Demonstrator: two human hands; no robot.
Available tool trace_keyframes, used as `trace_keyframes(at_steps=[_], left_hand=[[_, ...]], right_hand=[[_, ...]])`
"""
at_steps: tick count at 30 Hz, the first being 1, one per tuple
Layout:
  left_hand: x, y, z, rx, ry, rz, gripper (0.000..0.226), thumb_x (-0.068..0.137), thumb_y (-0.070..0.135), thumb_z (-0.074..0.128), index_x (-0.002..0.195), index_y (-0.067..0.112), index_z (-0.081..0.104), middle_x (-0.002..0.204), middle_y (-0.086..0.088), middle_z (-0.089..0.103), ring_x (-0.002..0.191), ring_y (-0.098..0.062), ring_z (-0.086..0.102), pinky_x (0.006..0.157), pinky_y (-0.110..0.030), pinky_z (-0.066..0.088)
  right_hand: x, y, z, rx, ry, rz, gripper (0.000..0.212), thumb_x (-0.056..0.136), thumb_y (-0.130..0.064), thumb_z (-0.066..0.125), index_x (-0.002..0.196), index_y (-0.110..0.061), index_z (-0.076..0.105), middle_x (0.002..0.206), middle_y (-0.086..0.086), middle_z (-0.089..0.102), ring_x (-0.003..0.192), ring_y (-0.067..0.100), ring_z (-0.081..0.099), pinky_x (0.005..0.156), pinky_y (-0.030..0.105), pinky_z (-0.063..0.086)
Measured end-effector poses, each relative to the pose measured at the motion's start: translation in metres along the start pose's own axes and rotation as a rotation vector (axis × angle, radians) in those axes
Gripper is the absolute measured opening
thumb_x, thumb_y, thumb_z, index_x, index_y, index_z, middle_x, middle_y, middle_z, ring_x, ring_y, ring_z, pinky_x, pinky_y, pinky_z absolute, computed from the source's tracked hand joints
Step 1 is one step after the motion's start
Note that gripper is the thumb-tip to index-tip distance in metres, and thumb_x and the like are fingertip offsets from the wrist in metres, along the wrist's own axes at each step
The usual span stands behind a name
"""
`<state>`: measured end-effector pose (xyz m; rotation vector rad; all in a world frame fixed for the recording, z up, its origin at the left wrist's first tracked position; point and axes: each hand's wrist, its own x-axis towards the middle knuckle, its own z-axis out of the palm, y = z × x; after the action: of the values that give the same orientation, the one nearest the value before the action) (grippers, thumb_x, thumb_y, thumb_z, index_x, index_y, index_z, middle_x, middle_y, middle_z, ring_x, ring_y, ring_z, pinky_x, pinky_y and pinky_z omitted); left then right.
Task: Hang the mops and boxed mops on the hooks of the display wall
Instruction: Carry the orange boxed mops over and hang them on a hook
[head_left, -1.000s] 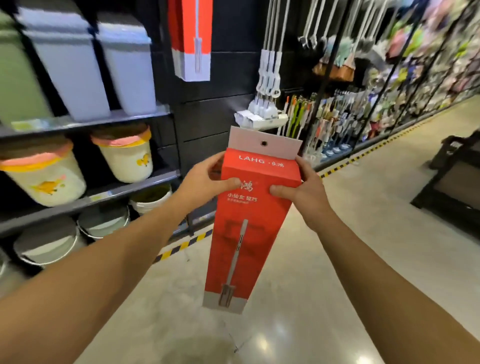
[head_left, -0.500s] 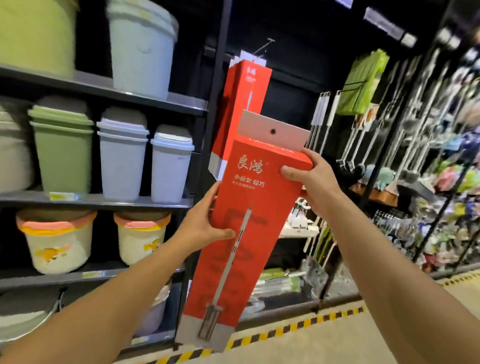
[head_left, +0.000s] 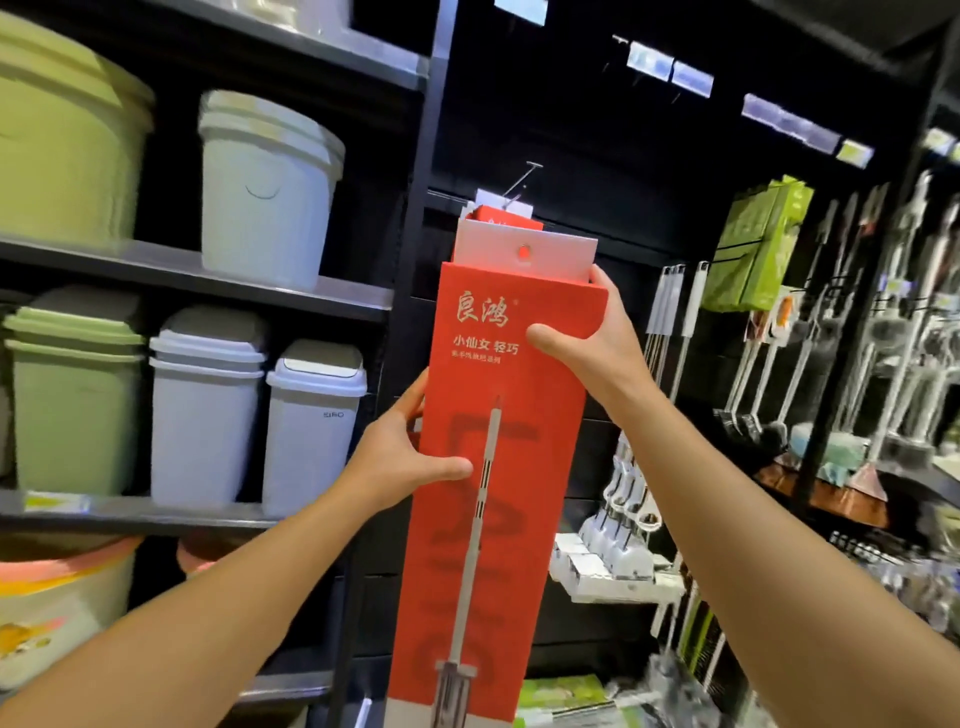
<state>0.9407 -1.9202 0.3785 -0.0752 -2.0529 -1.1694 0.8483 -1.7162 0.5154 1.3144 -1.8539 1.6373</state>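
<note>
I hold a tall red boxed mop (head_left: 498, 374) upright in front of the black display wall (head_left: 597, 171). My left hand (head_left: 400, 457) grips its left edge at mid-height, thumb across the front. My right hand (head_left: 592, 343) grips its upper right corner. The box's white hang tab (head_left: 550, 254), with a round hole, sits just below a metal hook (head_left: 522, 184) that sticks out from the wall. Another red boxed mop (head_left: 493, 212) hangs on that hook, mostly hidden behind mine.
Shelves (head_left: 208, 291) with green (head_left: 67, 395) and white bins (head_left: 208, 410) stand at the left. White-handled mops (head_left: 670, 312) and green boxes (head_left: 758, 244) hang at the right, with more mops beyond them. A black upright post (head_left: 415, 260) divides shelves from wall.
The box has risen and turned upright, and its tab now sits right under the hook. My view has swung up and closer to the wall.
</note>
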Motion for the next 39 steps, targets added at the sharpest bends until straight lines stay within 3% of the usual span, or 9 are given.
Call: trace_keyframes(at_steps=[4, 8, 12, 18, 23, 26, 30, 35, 39], left_hand=[[0.049, -0.021, 0.005, 0.04, 0.001, 0.017, 0.109, 0.054, 0.052, 0.089, 0.144, 0.062, 0.027, 0.121, 0.03, 0.062, 0.112, -0.001, 0.062, 0.089, -0.027, 0.054], [0.101, -0.045, 0.008, 0.071, -0.01, 0.052, 0.109, 0.054, 0.052, 0.087, 0.143, 0.063, 0.025, 0.115, 0.043, 0.057, 0.105, 0.017, 0.056, 0.08, -0.013, 0.049], [0.153, -0.064, 0.006, 0.076, -0.005, 0.057, 0.113, 0.052, 0.053, 0.088, 0.145, 0.059, 0.025, 0.116, 0.04, 0.059, 0.105, 0.019, 0.056, 0.081, -0.012, 0.049], [0.225, -0.079, 0.009, 0.155, 0.012, 0.089, 0.111, 0.052, 0.058, 0.083, 0.146, 0.06, 0.022, 0.114, 0.042, 0.058, 0.102, 0.021, 0.055, 0.07, -0.004, 0.045], [0.281, -0.091, 0.019, 0.197, 0.035, 0.088, 0.107, 0.058, 0.052, 0.086, 0.146, 0.059, 0.025, 0.12, 0.034, 0.06, 0.109, 0.009, 0.058, 0.082, -0.016, 0.047], [0.313, -0.096, 0.023, 0.215, 0.07, 0.098, 0.103, 0.059, 0.049, 0.086, 0.142, 0.063, 0.028, 0.118, 0.039, 0.06, 0.111, 0.01, 0.057, 0.091, -0.024, 0.048], [0.353, -0.099, 0.029, 0.253, 0.111, 0.12, 0.1, 0.061, 0.049, 0.088, 0.143, 0.058, 0.031, 0.123, 0.03, 0.062, 0.117, -0.001, 0.059, 0.1, -0.037, 0.05], [0.395, -0.099, 0.03, 0.305, 0.18, 0.121, 0.097, 0.059, 0.051, 0.087, 0.14, 0.061, 0.034, 0.117, 0.03, 0.065, 0.112, 0.003, 0.06, 0.097, -0.037, 0.052], [0.419, -0.098, 0.029, 0.332, 0.2, 0.119, 0.092, 0.06, 0.053, 0.086, 0.135, 0.067, 0.035, 0.112, 0.036, 0.063, 0.109, 0.003, 0.061, 0.092, -0.037, 0.055]], right_hand=[[0.041, 0.034, 0.001, 0.041, 0.016, -0.013, 0.092, 0.069, -0.033, 0.087, 0.147, -0.025, 0.04, 0.137, 0.005, 0.056, 0.121, 0.019, 0.061, 0.097, 0.048, 0.056], [0.083, 0.069, 0.005, 0.063, 0.029, -0.024, 0.082, 0.076, -0.023, 0.087, 0.144, -0.023, 0.042, 0.135, 0.007, 0.057, 0.117, 0.02, 0.064, 0.095, 0.046, 0.057], [0.126, 0.097, 0.011, 0.093, 0.058, -0.057, 0.07, 0.079, -0.014, 0.085, 0.138, -0.022, 0.048, 0.122, 0.001, 0.067, 0.106, 0.014, 0.07, 0.086, 0.036, 0.061], [0.194, 0.133, 0.009, 0.131, 0.047, -0.096, 0.068, 0.074, -0.019, 0.083, 0.134, -0.02, 0.052, 0.121, 0.004, 0.068, 0.106, 0.018, 0.071, 0.089, 0.042, 0.06], [0.253, 0.169, 0.001, 0.168, 0.04, -0.127, 0.064, 0.071, -0.024, 0.084, 0.128, -0.022, 0.056, 0.116, 0.002, 0.072, 0.102, 0.018, 0.072, 0.09, 0.047, 0.06], [0.289, 0.19, -0.002, 0.195, 0.031, -0.148, 0.064, 0.066, -0.029, 0.084, 0.125, -0.025, 0.058, 0.111, -0.002, 0.074, 0.099, 0.016, 0.073, 0.089, 0.044, 0.06], [0.335, 0.208, -0.006, 0.226, -0.02, -0.198, 0.055, 0.067, -0.03, 0.084, 0.116, -0.032, 0.059, 0.106, -0.006, 0.075, 0.095, 0.012, 0.074, 0.084, 0.038, 0.061], [0.387, 0.225, -0.009, 0.262, -0.074, -0.24, 0.057, 0.072, -0.026, 0.085, 0.123, -0.025, 0.058, 0.111, -0.004, 0.074, 0.097, 0.013, 0.074, 0.084, 0.036, 0.06], [0.42, 0.239, -0.011, 0.276, -0.095, -0.238, 0.049, 0.071, -0.029, 0.085, 0.114, -0.032, 0.06, 0.107, -0.007, 0.075, 0.094, 0.01, 0.074, 0.082, 0.033, 0.06]])
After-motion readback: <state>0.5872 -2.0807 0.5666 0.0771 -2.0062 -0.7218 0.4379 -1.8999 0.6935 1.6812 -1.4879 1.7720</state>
